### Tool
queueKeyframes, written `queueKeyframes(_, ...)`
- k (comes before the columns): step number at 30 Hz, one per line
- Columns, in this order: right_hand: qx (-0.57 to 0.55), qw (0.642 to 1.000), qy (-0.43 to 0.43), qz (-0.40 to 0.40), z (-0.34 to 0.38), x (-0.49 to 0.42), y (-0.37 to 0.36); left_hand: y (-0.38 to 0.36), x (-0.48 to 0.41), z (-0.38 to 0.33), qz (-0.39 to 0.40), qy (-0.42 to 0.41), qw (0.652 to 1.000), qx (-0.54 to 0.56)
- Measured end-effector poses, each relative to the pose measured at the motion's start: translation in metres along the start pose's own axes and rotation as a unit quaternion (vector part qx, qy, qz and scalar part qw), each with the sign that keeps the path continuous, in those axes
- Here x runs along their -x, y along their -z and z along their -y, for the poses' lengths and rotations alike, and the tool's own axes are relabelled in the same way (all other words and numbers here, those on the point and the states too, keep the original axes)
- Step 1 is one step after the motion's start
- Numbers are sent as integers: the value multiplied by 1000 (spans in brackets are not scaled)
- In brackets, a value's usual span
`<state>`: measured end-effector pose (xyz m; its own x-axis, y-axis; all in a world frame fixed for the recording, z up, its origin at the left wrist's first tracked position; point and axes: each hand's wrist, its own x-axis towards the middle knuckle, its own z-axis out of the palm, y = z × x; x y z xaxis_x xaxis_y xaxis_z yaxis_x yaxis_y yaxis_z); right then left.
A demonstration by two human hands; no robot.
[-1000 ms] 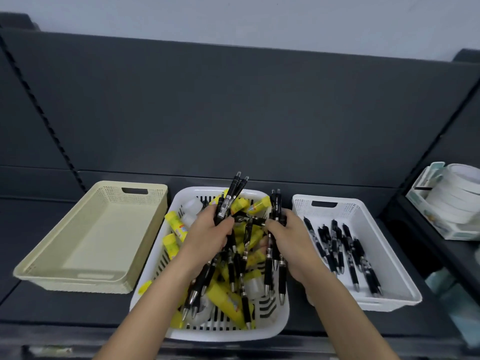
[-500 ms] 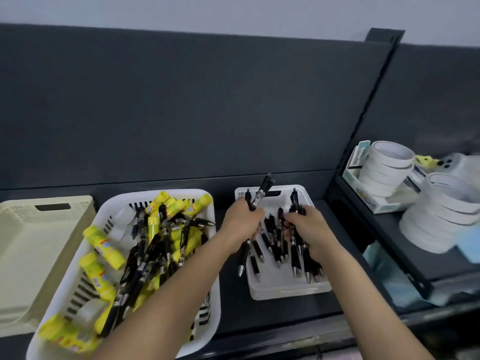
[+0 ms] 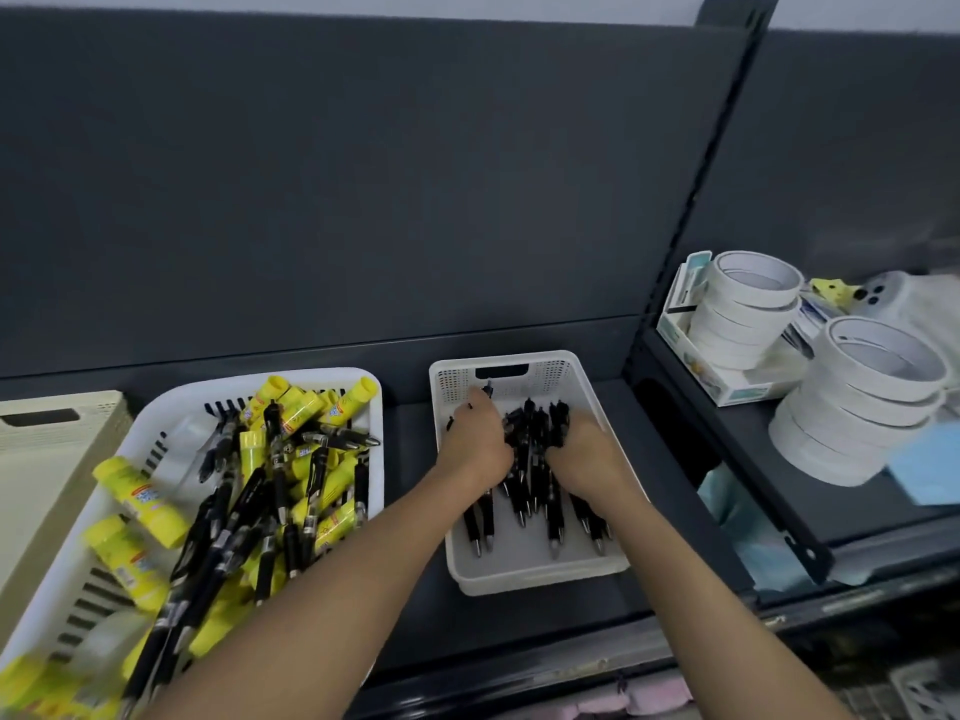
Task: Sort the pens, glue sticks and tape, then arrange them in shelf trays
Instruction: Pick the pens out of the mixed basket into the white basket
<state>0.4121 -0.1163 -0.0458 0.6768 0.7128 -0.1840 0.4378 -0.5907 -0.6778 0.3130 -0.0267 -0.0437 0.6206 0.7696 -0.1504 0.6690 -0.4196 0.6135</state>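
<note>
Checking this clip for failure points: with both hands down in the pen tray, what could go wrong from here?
1. The left hand and right hand both grip black pens low in the white tray. Released together, the pens may land crossed rather than aligned.
2. The left forearm passes over a corner of the mixed basket. Pulling back could snag pens lying there.

Shop: dark display shelving [image 3: 467, 200], stocked trays [image 3: 519, 579].

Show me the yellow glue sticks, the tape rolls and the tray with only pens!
yellow glue sticks [image 3: 141, 497]: head view, one stick's label.
tape rolls [image 3: 841, 423]: head view, nearer stack's side.
pen tray [image 3: 540, 580]: head view, front wall.
</note>
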Motion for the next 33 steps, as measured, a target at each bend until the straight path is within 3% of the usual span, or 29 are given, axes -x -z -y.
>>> queueKeyframes(8,91,992,71,-48,17,8,8,28,21,9,-40,-105,993,-40)
queueKeyframes(15,71,990,119,-26,57,38,-5,74,57,53,-108,-93,990,-26)
queueKeyframes(22,19,984,170,45,98,70,-39,115,106,97,-164,-32,986,-23)
queueKeyframes(26,19,978,199,58,117,82,-54,130,131,131,-165,51,977,-124)
queueKeyframes(29,29,974,215,60,129,87,-64,135,143,149,-129,125,969,-168)
queueKeyframes(33,49,972,216,79,136,90,-78,133,143,156,-53,175,978,-100)
